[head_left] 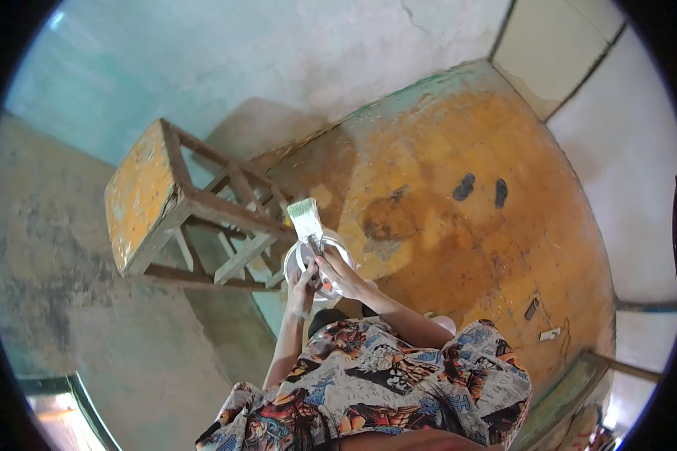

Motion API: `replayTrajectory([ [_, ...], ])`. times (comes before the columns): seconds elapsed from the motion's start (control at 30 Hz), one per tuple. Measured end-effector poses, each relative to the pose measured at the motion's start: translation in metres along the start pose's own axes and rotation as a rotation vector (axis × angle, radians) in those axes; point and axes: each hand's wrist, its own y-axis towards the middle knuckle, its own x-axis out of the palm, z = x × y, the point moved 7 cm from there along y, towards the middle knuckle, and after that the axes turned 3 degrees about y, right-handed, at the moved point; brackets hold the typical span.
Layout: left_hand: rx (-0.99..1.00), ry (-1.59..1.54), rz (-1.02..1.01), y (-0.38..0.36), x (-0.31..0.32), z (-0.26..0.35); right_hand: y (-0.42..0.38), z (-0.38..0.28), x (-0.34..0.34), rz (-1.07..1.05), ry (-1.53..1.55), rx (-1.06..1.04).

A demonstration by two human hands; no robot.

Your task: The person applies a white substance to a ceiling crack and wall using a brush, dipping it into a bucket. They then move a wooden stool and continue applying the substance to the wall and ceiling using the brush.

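A wide paintbrush [305, 218] points bristles up, its bristles and ferrule coated with whitish paint. My right hand [338, 273] is closed around its handle. My left hand [302, 281] is also closed at the lower part of the handle, fingers close to those of the right. Directly below both hands is a round white bucket [341, 243]; the hands and brush partly hide its inside. Just left of the bucket is a tall wooden stand [137, 201] with a worn yellow-painted top and crossed braces.
A pair of dark flip-flops [464, 187] lies on the worn orange-yellow floor [459, 248]. Farther right are a small dark object [532, 309] and a white block with a cord [550, 334]. A patchy pale wall [301, 52] rises beyond the stand.
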Motion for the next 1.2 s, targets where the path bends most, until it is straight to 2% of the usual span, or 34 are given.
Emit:
replayTrajectory([
  [0.07, -0.019, 0.059, 0.055, -0.006, -0.015, 0.004, 0.003, -0.011, 0.015, 0.081, -0.02, -0.143],
  [0.13, -0.056, 0.051, 0.104, -0.013, -0.029, -0.001, 0.004, -0.007, 0.03, -0.02, -0.05, -0.129],
  [0.17, -0.002, 0.046, 0.071, -0.016, -0.036, -0.007, 0.006, -0.012, 0.035, -0.02, -0.028, -0.135],
  [0.2, 0.128, 0.002, 0.124, -0.027, -0.015, 0.015, 0.005, -0.02, 0.04, -0.019, -0.003, -0.139],
  [0.23, 0.158, 0.001, 0.111, -0.03, -0.022, 0.01, 0.003, -0.025, 0.043, -0.027, -0.034, -0.161],
  [0.27, 0.191, 0.001, 0.08, -0.038, -0.026, 0.012, -0.002, -0.017, 0.054, -0.041, 0.053, -0.099],
  [0.33, 0.196, -0.004, 0.185, -0.046, -0.034, 0.015, 0.003, -0.018, 0.064, -0.134, 0.026, -0.153],
  [0.4, 0.201, 0.053, 0.238, -0.058, -0.055, 0.018, 0.004, -0.006, 0.082, -0.312, 0.199, 0.119],
  [0.47, 0.216, 0.08, 0.298, -0.072, -0.075, 0.024, 0.018, -0.022, 0.089, -0.324, 0.067, -0.045],
  [0.53, 0.238, 0.07, 0.37, -0.09, -0.089, 0.031, 0.05, 0.062, 0.083, -0.12, 0.241, 0.01],
  [0.6, 0.273, 0.091, 0.4, -0.105, -0.101, 0.039, 0.105, -0.005, 0.07, -0.081, 0.101, -0.128],
  [0.63, 0.284, 0.12, 0.416, -0.113, -0.109, 0.038, 0.141, -0.015, 0.064, 0.016, 0.138, -0.248],
  [0.7, 0.296, 0.178, 0.438, -0.13, -0.104, 0.05, 0.218, -0.038, 0.063, -0.029, 0.049, -0.132],
  [0.77, 0.317, 0.156, 0.458, -0.138, -0.118, 0.043, 0.272, -0.072, 0.073, -0.024, 0.141, 0.016],
  [0.8, 0.325, 0.144, 0.477, -0.142, -0.126, 0.037, 0.299, -0.071, 0.081, -0.012, 0.167, 0.127],
  [0.87, 0.355, 0.105, 0.491, -0.15, -0.139, 0.035, 0.358, -0.025, 0.098, 0.004, 0.203, 0.227],
  [0.93, 0.359, 0.051, 0.519, -0.168, -0.145, 0.032, 0.349, -0.051, 0.145, -0.295, 0.538, 0.325],
  [0.97, 0.369, 0.021, 0.477, -0.195, -0.126, 0.035, 0.323, -0.099, 0.139, -0.308, 0.534, 0.276],
  [1.03, 0.396, -0.062, 0.527, -0.204, -0.135, 0.036, 0.319, -0.105, 0.145, -0.335, 0.56, 0.233],
  [1.2, 0.413, -0.165, 0.559, -0.207, -0.135, 0.031, 0.304, -0.12, 0.11, -0.331, 0.661, 0.149],
])
